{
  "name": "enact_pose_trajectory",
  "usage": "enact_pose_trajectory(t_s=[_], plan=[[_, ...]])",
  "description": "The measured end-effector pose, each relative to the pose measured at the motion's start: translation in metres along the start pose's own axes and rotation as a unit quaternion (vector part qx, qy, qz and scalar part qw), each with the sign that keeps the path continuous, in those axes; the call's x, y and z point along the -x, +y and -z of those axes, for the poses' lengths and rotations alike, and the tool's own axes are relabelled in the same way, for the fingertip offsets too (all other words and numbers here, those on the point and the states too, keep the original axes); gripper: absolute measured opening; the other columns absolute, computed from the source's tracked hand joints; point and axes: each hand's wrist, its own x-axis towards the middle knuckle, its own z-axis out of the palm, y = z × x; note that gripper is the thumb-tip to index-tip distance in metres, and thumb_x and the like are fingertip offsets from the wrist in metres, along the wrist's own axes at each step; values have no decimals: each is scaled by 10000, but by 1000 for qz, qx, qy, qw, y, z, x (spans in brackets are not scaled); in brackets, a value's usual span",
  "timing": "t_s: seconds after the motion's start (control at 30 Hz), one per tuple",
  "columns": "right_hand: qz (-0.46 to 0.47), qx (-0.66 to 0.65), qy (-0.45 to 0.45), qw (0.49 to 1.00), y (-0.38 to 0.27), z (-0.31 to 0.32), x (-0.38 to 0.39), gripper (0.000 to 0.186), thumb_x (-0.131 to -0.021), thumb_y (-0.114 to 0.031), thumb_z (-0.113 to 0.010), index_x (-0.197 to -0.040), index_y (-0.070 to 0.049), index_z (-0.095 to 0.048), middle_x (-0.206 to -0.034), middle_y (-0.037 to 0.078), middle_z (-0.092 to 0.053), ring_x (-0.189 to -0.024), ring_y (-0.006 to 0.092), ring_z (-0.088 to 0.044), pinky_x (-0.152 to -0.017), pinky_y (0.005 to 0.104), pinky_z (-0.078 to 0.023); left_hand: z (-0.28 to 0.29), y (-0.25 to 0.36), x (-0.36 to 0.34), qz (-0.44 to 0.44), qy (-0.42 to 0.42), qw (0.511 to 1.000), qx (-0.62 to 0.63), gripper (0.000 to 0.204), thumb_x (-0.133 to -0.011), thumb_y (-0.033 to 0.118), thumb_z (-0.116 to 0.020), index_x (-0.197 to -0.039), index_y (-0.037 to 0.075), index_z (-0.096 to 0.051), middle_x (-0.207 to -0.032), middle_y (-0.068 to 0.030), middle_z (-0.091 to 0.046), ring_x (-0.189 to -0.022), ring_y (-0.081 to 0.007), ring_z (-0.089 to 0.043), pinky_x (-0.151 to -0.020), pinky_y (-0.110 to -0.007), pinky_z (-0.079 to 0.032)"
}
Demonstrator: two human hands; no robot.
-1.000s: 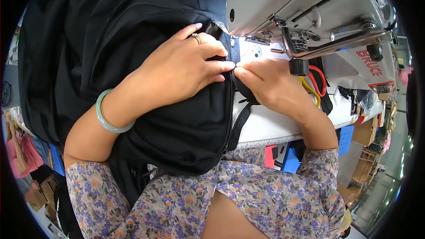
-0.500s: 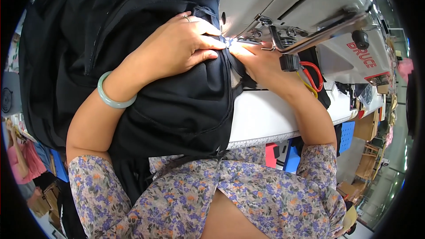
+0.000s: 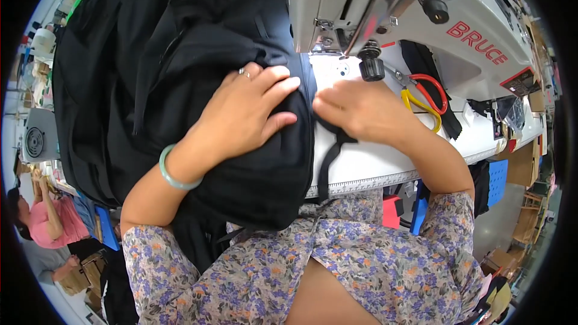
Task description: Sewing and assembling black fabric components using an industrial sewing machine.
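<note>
A large black cloth piece (image 3: pixel 180 96) with gathered folds covers the left side of the table. My left hand (image 3: pixel 251 103) lies on it palm down, fingers apart, near its right edge. My right hand (image 3: pixel 361 108) is closed just across that edge, thumb and fingers pinched on the border of the black cloth; the fingertips are partly hidden. A narrow black strip (image 3: pixel 327 165) hangs below my right hand over the table's front edge. Ahead of both hands stands a white sewing machine (image 3: pixel 475 21); its needle cannot be made out.
Scissors (image 3: pixel 444 97) with red and yellow handles lie right of my right hand, beside a dark cloth strip (image 3: pixel 421 60). A ruler tape (image 3: pixel 367 179) runs along the white table's (image 3: pixel 355 159) front edge. Another person (image 3: pixel 54 222) in pink is at the far left.
Both hands have come back toward me from the needle area, along with the cloth. My left fingers have spread. The machine's white bed and the whole scissor handles now show.
</note>
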Motion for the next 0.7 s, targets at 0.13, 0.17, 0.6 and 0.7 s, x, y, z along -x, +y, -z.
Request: enact_pose_trajectory(t_s=[0.13, 0.17, 0.6, 0.7], plan=[[71, -61, 34, 995, -12, 4, -1, 245, -694, -129, -656, -925, -62, -610, -885, 33, -588, -738, 183, -600, -557, 330, -502, 6, 13, 14, 1, -50, 999, 19, 447, -831, 263, -700, -1221, 70, -598, -1186, -80, -593, -925, -269, -571, -800, -373, -495], [78, -87, 25, 993, -13, 3, -2, 255, -668, -132, -683, -904, -71, -611, -885, 26, -592, -734, 186, -598, -554, 332, -502, 5, 12, 13, -4, -39, 999, 23, 425, -837, 253, -693, -1207, 65, -603, -1155, -73, -600, -918, -267, -573, -791, -365, -497], [-112, 0, 16, 994, 12, -14, -3, 274, -745, -121, -708, -1012, -168, -671, -993, -33, -634, -888, 208, -619, -767, 350, -525, -13, -5, -10, -56, -50, 997, -27, 390, -851, 325, -689, -1163, 112, -593, -1316, 4, -576, -1192, -221, -517, -965, -454, -370], [-108, -1, -4, 994, 11, -9, 1, 257, -747, -109, -691, -996, -170, -668, -1003, -34, -634, -892, 201, -623, -750, 344, -527, -11, 6, -2, -24, -64, 997, -21, 551, -871, 393, -656, -1332, 112, -547, -1391, 7, -537, -1195, -218, -509, -953, -424, -366]])
